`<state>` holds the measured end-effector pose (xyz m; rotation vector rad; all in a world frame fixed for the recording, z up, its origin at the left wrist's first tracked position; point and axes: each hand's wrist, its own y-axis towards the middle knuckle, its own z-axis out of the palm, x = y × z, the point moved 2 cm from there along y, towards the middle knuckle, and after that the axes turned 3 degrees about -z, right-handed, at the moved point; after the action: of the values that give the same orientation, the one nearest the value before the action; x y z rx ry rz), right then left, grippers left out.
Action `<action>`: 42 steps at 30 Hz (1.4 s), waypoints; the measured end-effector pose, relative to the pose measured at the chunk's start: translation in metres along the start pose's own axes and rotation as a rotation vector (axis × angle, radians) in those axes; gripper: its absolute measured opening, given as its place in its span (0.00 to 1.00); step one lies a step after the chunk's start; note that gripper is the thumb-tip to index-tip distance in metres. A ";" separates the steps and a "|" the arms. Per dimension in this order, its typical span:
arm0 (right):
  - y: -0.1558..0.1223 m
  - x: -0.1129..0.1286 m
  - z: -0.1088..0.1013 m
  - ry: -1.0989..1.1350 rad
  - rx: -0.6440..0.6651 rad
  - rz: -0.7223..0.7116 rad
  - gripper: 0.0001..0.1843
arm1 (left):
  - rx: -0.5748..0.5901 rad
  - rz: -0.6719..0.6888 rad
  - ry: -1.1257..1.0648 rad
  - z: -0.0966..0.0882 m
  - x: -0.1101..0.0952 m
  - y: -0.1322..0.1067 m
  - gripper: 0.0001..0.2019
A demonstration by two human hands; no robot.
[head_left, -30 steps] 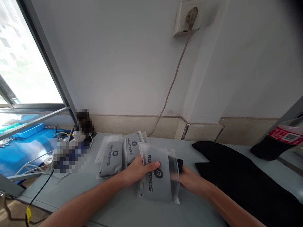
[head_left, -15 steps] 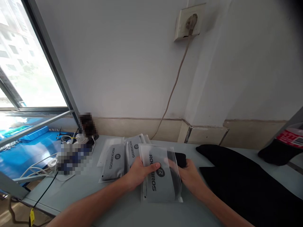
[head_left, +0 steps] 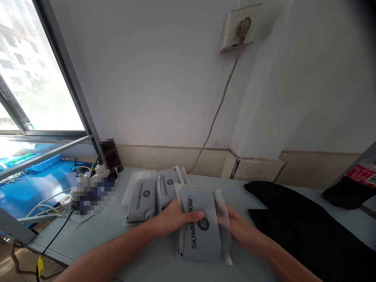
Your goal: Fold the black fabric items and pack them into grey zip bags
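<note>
A translucent plastic bag [head_left: 202, 241] printed ROCKBROS, with a grey filling, is over the table in front of me. My left hand [head_left: 173, 219] is closed on its left side, thumb lying across the front near the logo. At the bag's right edge is my right hand [head_left: 237, 223]; its fingers are blurred and partly behind or inside the clear plastic, so their grip is hidden. Beyond my left hand lie more printed bags, a filled bag [head_left: 141, 201] on the left and another filled bag [head_left: 169, 188] on top of several others.
Black fabric [head_left: 299, 231] spreads over the right of the grey table [head_left: 141, 254]. A dark bottle with a red label [head_left: 349, 186] lies at the far right. White cables [head_left: 48, 209] and blurred-out items are on the left. A power cord [head_left: 219, 111] hangs from a wall socket.
The black folded cloth that stuck out of the bag's right side by my right hand no longer shows. My right hand has moved down against the bag, which sits slightly lower.
</note>
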<state>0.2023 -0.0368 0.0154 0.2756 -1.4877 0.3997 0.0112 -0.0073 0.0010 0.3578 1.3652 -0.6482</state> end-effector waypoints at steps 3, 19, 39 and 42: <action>0.008 -0.002 -0.002 -0.064 -0.200 -0.136 0.28 | -0.186 0.063 -0.017 -0.005 -0.001 0.004 0.23; 0.011 -0.007 -0.016 -0.194 -0.361 -0.245 0.26 | -0.466 0.058 -0.343 -0.015 -0.008 0.009 0.22; 0.015 -0.007 -0.056 -0.280 0.009 -0.065 0.19 | -0.024 0.112 0.657 -0.062 -0.058 0.001 0.22; 0.017 -0.008 -0.059 -0.350 0.032 -0.097 0.19 | 0.017 0.101 0.806 -0.060 -0.051 0.001 0.21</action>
<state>0.2479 0.0028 0.0024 0.4594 -1.8029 0.3077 -0.0385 0.0397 0.0394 0.7483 2.0869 -0.4382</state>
